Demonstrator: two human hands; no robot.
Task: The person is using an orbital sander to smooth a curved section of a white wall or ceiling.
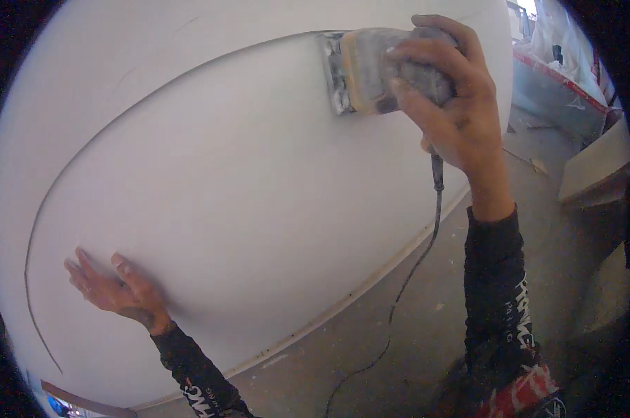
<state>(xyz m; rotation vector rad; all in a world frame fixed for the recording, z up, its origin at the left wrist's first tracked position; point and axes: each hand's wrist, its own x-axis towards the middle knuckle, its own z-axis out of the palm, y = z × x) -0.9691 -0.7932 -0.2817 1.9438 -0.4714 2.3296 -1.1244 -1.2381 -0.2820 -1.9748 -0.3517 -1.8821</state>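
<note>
A dusty electric sander (pixel 378 70) with a flat pad is pressed against a large white panel (pixel 238 181), high on its right side. My right hand (pixel 458 90) wraps round the grey rear body of the sander, thumb below and fingers above. Lower left, my left hand (pixel 116 289) rests on or just over the white surface, its fingers spread and nothing in them. A thin dark curved line (pixel 106 125) runs across the panel and ends at the sander. From the tool's rear a dark power cord (pixel 416 261) hangs down.
The panel's bottom edge (pixel 343 299) curves above a dusty grey floor (pixel 426 334), across which the cord trails. To the right lie pale curved board pieces (pixel 597 164). Behind them stands a light container with a red rim (pixel 558 87), with whitish plastic sheeting (pixel 565 42) over it.
</note>
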